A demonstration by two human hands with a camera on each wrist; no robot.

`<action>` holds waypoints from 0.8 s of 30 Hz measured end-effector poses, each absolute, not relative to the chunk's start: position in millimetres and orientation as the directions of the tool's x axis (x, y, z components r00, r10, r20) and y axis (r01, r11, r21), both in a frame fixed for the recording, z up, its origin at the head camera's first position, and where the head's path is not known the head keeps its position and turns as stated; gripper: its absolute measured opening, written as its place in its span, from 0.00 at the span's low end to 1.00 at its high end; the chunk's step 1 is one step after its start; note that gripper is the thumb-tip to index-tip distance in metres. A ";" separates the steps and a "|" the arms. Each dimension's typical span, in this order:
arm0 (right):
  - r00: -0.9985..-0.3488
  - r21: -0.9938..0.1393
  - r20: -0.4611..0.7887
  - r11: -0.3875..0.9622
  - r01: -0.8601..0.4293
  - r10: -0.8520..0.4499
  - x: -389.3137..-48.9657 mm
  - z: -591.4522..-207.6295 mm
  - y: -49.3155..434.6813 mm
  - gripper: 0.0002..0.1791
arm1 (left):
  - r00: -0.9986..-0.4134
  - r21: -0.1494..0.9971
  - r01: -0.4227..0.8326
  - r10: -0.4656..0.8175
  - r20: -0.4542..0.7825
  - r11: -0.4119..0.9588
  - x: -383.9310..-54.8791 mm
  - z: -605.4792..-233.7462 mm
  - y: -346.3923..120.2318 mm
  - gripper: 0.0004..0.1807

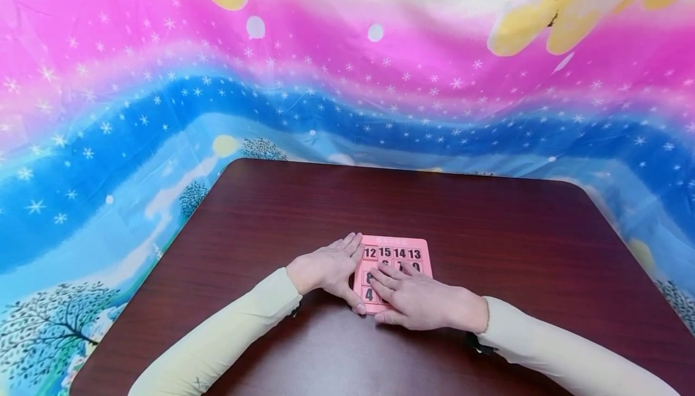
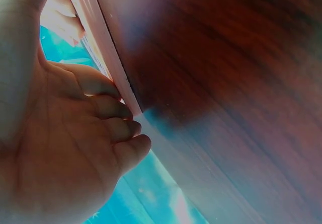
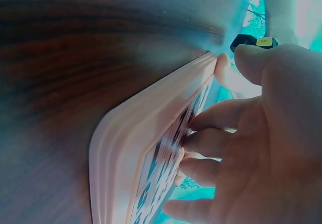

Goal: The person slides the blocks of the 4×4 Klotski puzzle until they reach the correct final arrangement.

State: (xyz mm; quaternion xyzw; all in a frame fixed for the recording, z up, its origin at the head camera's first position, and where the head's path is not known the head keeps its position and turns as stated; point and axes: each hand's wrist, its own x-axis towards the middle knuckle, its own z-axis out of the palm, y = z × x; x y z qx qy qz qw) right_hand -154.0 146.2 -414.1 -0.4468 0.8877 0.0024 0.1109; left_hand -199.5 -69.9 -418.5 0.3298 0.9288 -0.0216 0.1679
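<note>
A pink number sliding puzzle [image 1: 420, 242] lies flat on the dark wooden table, its black-numbered tiles [image 1: 385, 252] facing up. Along its left edge rests my left hand [image 1: 331, 268], fingers stretched up the side and thumb by the lower left corner. In the left wrist view, the fingertips of that hand [image 2: 75, 138] touch the frame's side [image 2: 108, 38]. My right hand [image 1: 423, 302] lies over the lower right part of the puzzle and covers several tiles. Its extended fingers reach the tile faces in the right wrist view, beside the rounded pink rim [image 3: 113, 133].
The brown table [image 1: 488, 221] has rounded far corners and extends around the puzzle. A colourful cloth [image 1: 347, 94] with snowflakes and trees hangs behind and beside it. A black device with a yellow label [image 3: 264, 42] shows near the other sleeve in the right wrist view.
</note>
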 end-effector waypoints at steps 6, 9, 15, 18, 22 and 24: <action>-0.603 -0.085 -0.195 0.626 -0.775 -0.773 -160.0 -416.4 145.6 0.40 | -0.723 0.066 0.624 0.607 -0.330 0.779 -200.1 -419.4 -69.9 0.73; -0.619 -0.074 -0.194 0.640 -0.765 -0.761 -164.0 -417.4 145.4 0.40 | -0.724 0.067 0.623 0.607 -0.328 0.779 -200.5 -419.3 -69.9 0.73; -0.638 -0.078 -0.224 0.666 -0.742 -0.737 -168.7 -419.0 144.5 0.39 | -0.727 0.062 0.621 0.604 -0.328 0.781 -199.6 -420.1 -70.7 0.74; -0.649 -0.068 -0.235 0.678 -0.732 -0.724 -170.7 -420.0 143.5 0.39 | -0.729 0.058 0.618 0.599 -0.332 0.784 -199.1 -420.9 -71.0 0.73; -0.661 -0.057 -0.231 0.689 -0.723 -0.714 -172.5 -419.7 143.6 0.39 | -0.730 0.058 0.618 0.600 -0.326 0.784 -199.9 -420.8 -69.9 0.73; -0.664 -0.054 -0.224 0.690 -0.722 -0.713 -172.7 -418.9 144.4 0.39 | -0.732 0.048 0.620 0.599 -0.325 0.783 -201.1 -420.0 -69.4 0.74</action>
